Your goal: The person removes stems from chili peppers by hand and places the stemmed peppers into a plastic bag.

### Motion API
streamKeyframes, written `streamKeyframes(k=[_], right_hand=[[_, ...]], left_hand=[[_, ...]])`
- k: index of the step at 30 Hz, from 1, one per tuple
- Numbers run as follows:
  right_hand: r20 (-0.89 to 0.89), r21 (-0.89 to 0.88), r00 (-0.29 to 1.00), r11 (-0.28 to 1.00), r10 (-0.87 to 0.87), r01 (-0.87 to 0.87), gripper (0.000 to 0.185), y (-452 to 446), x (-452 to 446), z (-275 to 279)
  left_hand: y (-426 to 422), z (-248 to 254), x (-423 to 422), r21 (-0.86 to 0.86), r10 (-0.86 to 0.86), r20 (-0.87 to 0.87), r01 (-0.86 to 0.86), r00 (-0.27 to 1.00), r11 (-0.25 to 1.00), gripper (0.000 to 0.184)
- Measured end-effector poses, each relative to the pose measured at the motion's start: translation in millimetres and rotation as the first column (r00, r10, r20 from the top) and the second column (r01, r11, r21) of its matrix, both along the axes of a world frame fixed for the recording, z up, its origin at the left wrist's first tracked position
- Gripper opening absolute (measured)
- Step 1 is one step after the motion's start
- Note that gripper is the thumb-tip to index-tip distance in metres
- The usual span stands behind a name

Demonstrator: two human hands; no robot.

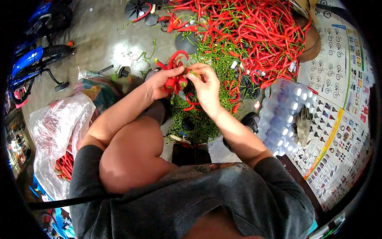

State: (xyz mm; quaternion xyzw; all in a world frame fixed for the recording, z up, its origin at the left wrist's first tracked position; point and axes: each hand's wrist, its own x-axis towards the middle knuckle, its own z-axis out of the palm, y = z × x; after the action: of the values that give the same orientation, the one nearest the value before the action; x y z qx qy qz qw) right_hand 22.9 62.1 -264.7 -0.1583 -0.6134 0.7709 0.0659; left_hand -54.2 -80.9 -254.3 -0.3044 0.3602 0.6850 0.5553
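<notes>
My left hand (164, 81) is closed around a small bunch of red chili peppers (171, 83), their cut-looking ends facing me and some tips curling out above the thumb. Right beside it, the thumb and fingers of my right hand (206, 81) pinch a green chili stem (193, 73) at the bunch. Below both hands lies a thick spread of loose green stems (199, 123) with a few red chilies among them. Beyond, a large heap of red chilies with stems (254, 36) covers the floor. The fingertips partly hide the pinched stem.
At left, a clear plastic bag (63, 119) holds red chilies, with a blue bicycle (32, 59) behind. On the right stand shrink-wrapped plastic bottles (284, 115), a grey glove (303, 125) and printed poster sheets (334, 79). A black disc (137, 10) lies on the floor.
</notes>
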Motion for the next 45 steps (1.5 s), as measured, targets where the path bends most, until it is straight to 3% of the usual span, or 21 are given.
streamKeyframes(k=[2,4,7,10,12,14,15,16,17,18,20,22,24,26,29,32,34,36,38,42,45], right_hand=[[-0.097,0.262,0.994,0.963,-0.041,0.066,0.016,0,1,1],[-0.017,0.148,0.997,0.986,-0.078,0.08,0.013,1,2,11],[0.25,-0.387,0.967,0.921,0.056,0.047,0.006,13,-4,29],[0.181,-0.851,0.938,0.526,0.294,0.0,0.005,29,-9,25],[0.289,-0.847,0.901,0.524,0.324,0.083,0.008,30,-10,27],[0.21,-0.814,0.879,0.575,0.428,-0.085,0.013,39,-12,22],[0.186,-0.721,0.872,0.665,0.453,-0.192,0.019,46,-13,9],[0.389,-0.45,0.813,0.86,0.433,-0.243,0.026,49,-13,-2],[0.459,-0.135,0.765,0.886,0.452,-0.443,0.028,50,-2,-27],[0.536,0.182,0.722,0.775,0.438,-0.605,0.03,49,11,-53],[0.657,0.507,0.601,0.323,0.456,-0.799,0.031,41,37,-66],[0.808,0.51,0.418,-0.138,0.416,-0.849,0.024,26,58,-64],[0.77,0.619,0.491,-0.289,0.409,-0.73,0.021,26,74,-78],[0.737,0.637,0.493,-0.231,0.462,-0.736,0.021,38,70,-78],[0.429,0.77,0.824,0.327,0.37,-0.548,0.019,47,39,-54],[0.288,0.488,0.937,0.811,0.198,-0.322,0.018,43,4,-24],[0.222,0.473,0.954,0.833,0.202,-0.286,0.016,34,-8,-10],[-0.023,0.665,0.943,0.709,0.333,-0.234,0.021,28,-16,0],[0.167,0.688,0.897,0.602,0.41,-0.404,0.022,29,-14,8],[0.187,0.697,0.913,0.606,0.363,-0.384,0.023,34,-11,6],[0.402,0.602,0.82,0.558,0.407,-0.572,0.022,41,-15,21]], left_hand=[[-1,2,1,0.057,0.04,0.05,-0.043,0.998,0.997,0.02],[-2,3,0,0.026,0.019,-0.02,-0.019,1.0,0.999,0.021],[0,11,-7,0.033,-0.053,-0.074,0.056,0.996,0.998,0.024],[-1,6,-10,0.086,-0.045,-0.21,0.064,0.977,0.994,0.021],[-3,7,-12,0.097,-0.077,-0.221,0.1,0.972,0.99,0.023],[-3,9,-14,0.208,-0.036,-0.251,0.09,0.967,0.974,0.026],[-6,11,-15,0.159,-0.041,-0.239,0.08,0.97,0.984,0.028],[-11,9,-15,0.159,-0.041,-0.238,0.081,0.97,0.984,0.028],[-15,4,-15,0.138,-0.038,-0.226,0.071,0.973,0.988,0.027],[-18,-2,-15,0.116,-0.036,-0.212,0.061,0.977,0.991,0.025],[-19,-10,-14,0.147,0.006,-0.213,0.026,0.977,0.989,0.024],[-20,-8,-15,0.15,0.002,-0.152,0.021,0.988,0.988,0.023],[-22,-6,-15,0.13,0.022,-0.177,0.001,0.984,0.992,0.023],[-22,-5,-16,0.109,0.037,-0.199,-0.015,0.979,0.994,0.023],[-22,-6,-14,0.057,-0.034,-0.105,0.04,0.994,0.998,0.026],[-17,-18,-10,0.055,-0.149,-0.187,0.162,0.971,0.985,0.029],[-13,-12,-9,0.073,-0.173,-0.162,0.186,0.972,0.98,0.035],[-5,7,-10,0.111,0.045,-0.158,-0.027,0.986,0.993,0.025],[4,26,-17,0.266,0.164,-0.257,-0.094,0.952,0.96,0.019],[0,21,-18,0.131,0.127,-0.21,-0.101,0.969,0.986,0.017],[-4,15,-21,0.103,0.126,-0.171,-0.11,0.977,0.989,0.018]])
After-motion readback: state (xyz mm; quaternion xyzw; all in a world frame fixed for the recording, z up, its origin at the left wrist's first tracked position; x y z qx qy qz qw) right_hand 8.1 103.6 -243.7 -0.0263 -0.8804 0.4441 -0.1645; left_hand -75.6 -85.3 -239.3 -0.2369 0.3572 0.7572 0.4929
